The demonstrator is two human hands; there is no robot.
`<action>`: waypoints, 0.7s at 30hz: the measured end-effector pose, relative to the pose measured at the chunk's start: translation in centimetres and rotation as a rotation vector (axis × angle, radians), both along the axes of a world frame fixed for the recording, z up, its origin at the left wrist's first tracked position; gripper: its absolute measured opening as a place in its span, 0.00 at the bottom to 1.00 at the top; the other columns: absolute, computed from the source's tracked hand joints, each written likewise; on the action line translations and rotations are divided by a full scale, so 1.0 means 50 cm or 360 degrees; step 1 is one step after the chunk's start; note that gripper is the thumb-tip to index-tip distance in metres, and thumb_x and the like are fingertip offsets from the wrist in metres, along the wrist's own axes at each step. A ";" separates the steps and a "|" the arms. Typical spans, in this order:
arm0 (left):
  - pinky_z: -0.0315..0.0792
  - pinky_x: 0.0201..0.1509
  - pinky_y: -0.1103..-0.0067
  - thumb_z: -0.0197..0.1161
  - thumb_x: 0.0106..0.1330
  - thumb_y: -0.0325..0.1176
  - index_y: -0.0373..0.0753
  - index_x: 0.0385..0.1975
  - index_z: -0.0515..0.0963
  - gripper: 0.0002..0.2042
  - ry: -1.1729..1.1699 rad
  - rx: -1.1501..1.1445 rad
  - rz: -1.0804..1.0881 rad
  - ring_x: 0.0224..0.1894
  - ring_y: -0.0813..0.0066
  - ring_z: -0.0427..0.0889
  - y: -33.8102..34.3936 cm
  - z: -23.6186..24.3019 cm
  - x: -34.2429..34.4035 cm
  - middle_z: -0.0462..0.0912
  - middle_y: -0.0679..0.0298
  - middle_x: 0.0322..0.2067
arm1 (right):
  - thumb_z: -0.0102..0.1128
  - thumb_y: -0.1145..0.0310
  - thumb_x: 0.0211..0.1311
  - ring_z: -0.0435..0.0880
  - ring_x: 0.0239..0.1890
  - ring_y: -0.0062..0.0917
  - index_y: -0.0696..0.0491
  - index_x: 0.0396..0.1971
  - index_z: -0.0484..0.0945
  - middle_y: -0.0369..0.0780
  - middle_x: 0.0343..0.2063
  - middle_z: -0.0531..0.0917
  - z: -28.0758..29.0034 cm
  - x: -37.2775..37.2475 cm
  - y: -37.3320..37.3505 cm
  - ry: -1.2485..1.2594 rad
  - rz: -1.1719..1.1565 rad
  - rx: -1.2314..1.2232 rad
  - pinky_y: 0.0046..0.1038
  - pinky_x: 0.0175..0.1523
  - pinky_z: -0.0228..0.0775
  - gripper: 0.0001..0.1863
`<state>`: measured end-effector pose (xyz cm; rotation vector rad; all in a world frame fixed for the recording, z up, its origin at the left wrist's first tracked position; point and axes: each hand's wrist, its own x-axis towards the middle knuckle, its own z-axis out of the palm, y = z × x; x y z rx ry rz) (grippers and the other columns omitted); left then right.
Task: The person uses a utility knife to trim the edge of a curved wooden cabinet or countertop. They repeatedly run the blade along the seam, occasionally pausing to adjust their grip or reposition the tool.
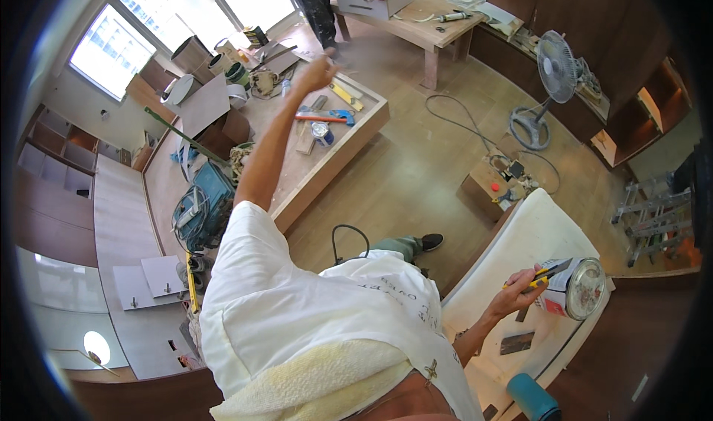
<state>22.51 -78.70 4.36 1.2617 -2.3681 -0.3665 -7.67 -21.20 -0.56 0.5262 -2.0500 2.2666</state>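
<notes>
My left arm reaches out over the far workbench (349, 135), and my left hand (318, 75) is closed there. What its fingers hold, if anything, cannot be made out. Down at the right, my right hand (516, 293) grips a yellow-and-black utility knife (547, 271). The knife overlaps a large round metal can (587, 289) with a stained lid; whether they touch is unclear. Under the can lies a white-covered bench (546, 231). A dark flat plate (517, 343) rests on that bench, close to my right forearm.
A blue-and-red tool (327, 116) and a small tin (321, 133) lie on the workbench. A blue tool case (204, 202) sits left. Beyond, another person (316, 8) handles a white drawer box (377, 0). A standing fan (553, 72), floor cable (475, 127) and stepladder (653, 217) are right.
</notes>
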 end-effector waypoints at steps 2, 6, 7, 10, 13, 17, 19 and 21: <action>0.79 0.42 0.67 0.62 0.68 0.44 0.22 0.71 0.52 0.41 0.0184 0.0079 0.0180 0.33 0.56 0.88 -0.057 0.033 0.106 0.87 0.48 0.28 | 0.46 0.70 0.76 0.61 0.18 0.13 0.61 0.50 0.68 0.32 0.19 0.66 -0.004 0.002 -0.005 -0.0006 0.0102 0.0038 0.19 0.26 0.54 0.11; 0.80 0.37 0.72 0.60 0.70 0.43 0.18 0.69 0.50 0.40 0.0265 0.0254 0.0506 0.31 0.64 0.88 -0.087 0.088 0.180 0.87 0.51 0.29 | 0.47 0.69 0.76 0.61 0.19 0.14 0.61 0.50 0.68 0.33 0.21 0.67 -0.002 0.011 -0.025 -0.0031 0.0141 -0.0076 0.20 0.26 0.55 0.11; 0.80 0.36 0.73 0.59 0.71 0.43 0.18 0.68 0.51 0.39 0.0180 0.0255 0.0592 0.31 0.65 0.88 -0.112 0.094 0.209 0.87 0.51 0.30 | 0.47 0.69 0.76 0.61 0.19 0.14 0.60 0.50 0.68 0.33 0.21 0.67 0.000 0.014 -0.030 -0.0030 0.0164 -0.0091 0.20 0.26 0.55 0.11; 0.81 0.34 0.74 0.59 0.73 0.42 0.17 0.65 0.54 0.36 0.0271 0.0104 0.0744 0.30 0.65 0.88 -0.107 0.101 0.176 0.87 0.52 0.31 | 0.47 0.68 0.76 0.62 0.19 0.14 0.60 0.49 0.69 0.33 0.21 0.68 0.000 0.025 -0.036 -0.0051 0.0157 -0.0041 0.20 0.26 0.56 0.11; 0.80 0.37 0.73 0.60 0.71 0.42 0.18 0.65 0.50 0.38 0.0256 0.0128 0.0723 0.29 0.64 0.87 -0.172 0.074 0.287 0.87 0.53 0.28 | 0.47 0.68 0.76 0.62 0.19 0.14 0.59 0.48 0.70 0.32 0.21 0.68 -0.008 0.035 -0.034 -0.0090 0.0267 0.0024 0.20 0.27 0.57 0.11; 0.79 0.43 0.65 0.61 0.66 0.45 0.21 0.67 0.55 0.39 0.0393 0.0149 0.0486 0.34 0.54 0.88 -0.119 -0.086 0.131 0.86 0.50 0.26 | 0.48 0.67 0.76 0.62 0.19 0.13 0.58 0.48 0.70 0.32 0.20 0.67 -0.011 0.050 -0.027 -0.0082 0.0158 0.0138 0.19 0.26 0.57 0.10; 0.77 0.37 0.62 0.59 0.67 0.39 0.29 0.51 0.69 0.21 -0.0085 0.0107 0.0383 0.29 0.56 0.86 -0.113 -0.270 0.162 0.84 0.52 0.24 | 0.48 0.67 0.76 0.62 0.19 0.12 0.57 0.47 0.70 0.31 0.19 0.67 -0.009 0.061 -0.028 -0.0129 0.0220 0.0152 0.18 0.26 0.57 0.10; 0.77 0.38 0.59 0.55 0.68 0.48 0.31 0.34 0.84 0.21 -0.1517 -0.0044 -0.0146 0.38 0.44 0.86 -0.107 -0.438 0.258 0.85 0.40 0.31 | 0.49 0.66 0.76 0.62 0.19 0.12 0.57 0.47 0.70 0.31 0.19 0.66 -0.015 0.054 -0.042 -0.0225 0.0339 0.0085 0.18 0.25 0.57 0.10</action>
